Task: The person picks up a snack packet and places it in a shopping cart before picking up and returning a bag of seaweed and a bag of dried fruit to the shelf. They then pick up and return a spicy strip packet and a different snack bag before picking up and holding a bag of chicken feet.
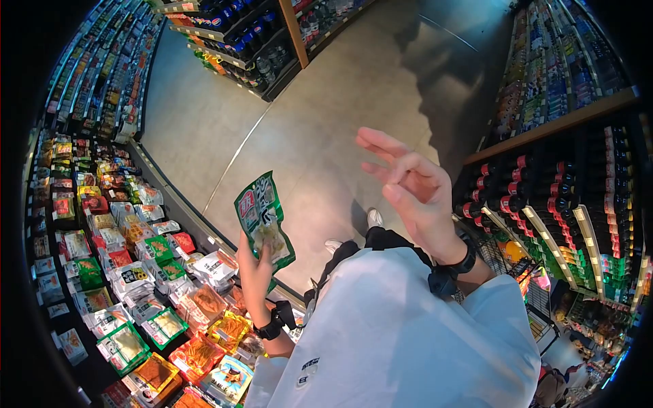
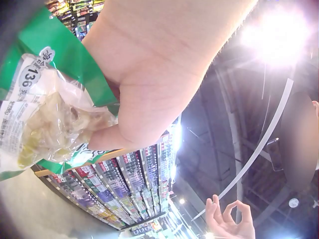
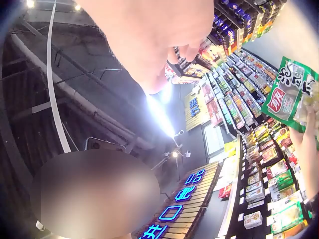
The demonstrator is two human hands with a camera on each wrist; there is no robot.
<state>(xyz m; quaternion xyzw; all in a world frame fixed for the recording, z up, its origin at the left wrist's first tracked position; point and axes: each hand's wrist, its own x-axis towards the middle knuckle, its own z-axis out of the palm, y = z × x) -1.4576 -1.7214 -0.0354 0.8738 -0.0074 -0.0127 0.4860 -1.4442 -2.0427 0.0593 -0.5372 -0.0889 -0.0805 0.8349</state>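
My left hand [image 1: 254,280] holds up a green-edged plastic food packet [image 1: 261,207], with the thumb lying across its front. Through the packet's [image 2: 55,124] clear window in the left wrist view, pale pieces of food show. Dark print and a red label mark the packet's [image 3: 289,94] front in the right wrist view. My right hand [image 1: 418,197] is raised in the air to the right of the packet, apart from it. Its thumb and index finger bend toward each other in a ring, the other fingers extend, and nothing is between them.
A low display [image 1: 129,272] of packaged foods runs along the left, with similar green packets [image 1: 124,347] among them. Cola bottles fill a shelf [image 1: 544,197] on the right. A drinks stand [image 1: 235,47] is ahead, beyond the grey floor [image 1: 306,122]. A wire cart [image 1: 537,319] stands at the right.
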